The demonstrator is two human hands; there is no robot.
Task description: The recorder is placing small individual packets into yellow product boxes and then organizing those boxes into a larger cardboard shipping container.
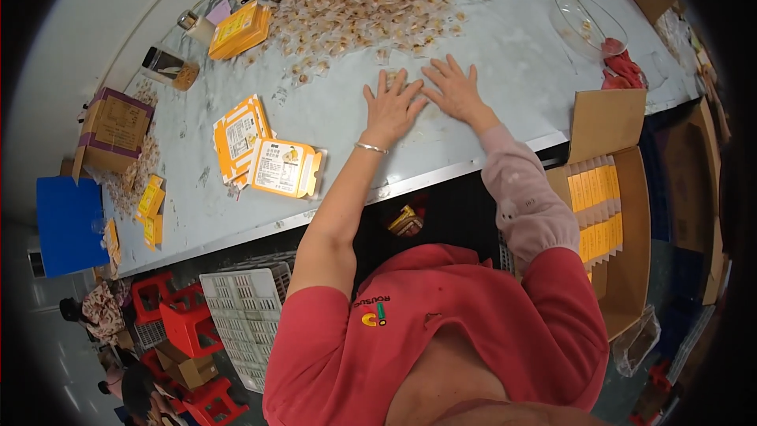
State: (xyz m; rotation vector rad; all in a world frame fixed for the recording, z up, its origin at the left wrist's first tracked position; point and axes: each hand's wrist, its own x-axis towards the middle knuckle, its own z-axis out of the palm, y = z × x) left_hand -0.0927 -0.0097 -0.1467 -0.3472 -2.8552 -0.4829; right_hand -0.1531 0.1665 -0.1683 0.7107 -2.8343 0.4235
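Side by side on the grey table (pixel 505 47), both hands reach forward with fingers spread. My left hand (pixel 392 110), with a silver bangle at its wrist, lies by a small clear packet (pixel 392 76) partly hidden behind its fingertips. My right hand (pixel 459 96), below a pink sleeve, rests close beside it, its fingertips almost meeting the left ones. Neither hand grips anything. Just beyond them spreads a large heap of small clear packets (pixel 355 12). Left of my left forearm, flat yellow-and-white cartons (pixel 285 167) lie in an overlapping stack.
An open cardboard box (pixel 623 268) with rows of yellow cartons stands off the table's right edge. At the far left are more yellow cartons (pixel 239 29), a jar (pixel 169 69) and a brown box (pixel 117 128). A clear oval tray (pixel 587 22) and red gloves (pixel 623 69) lie far right.
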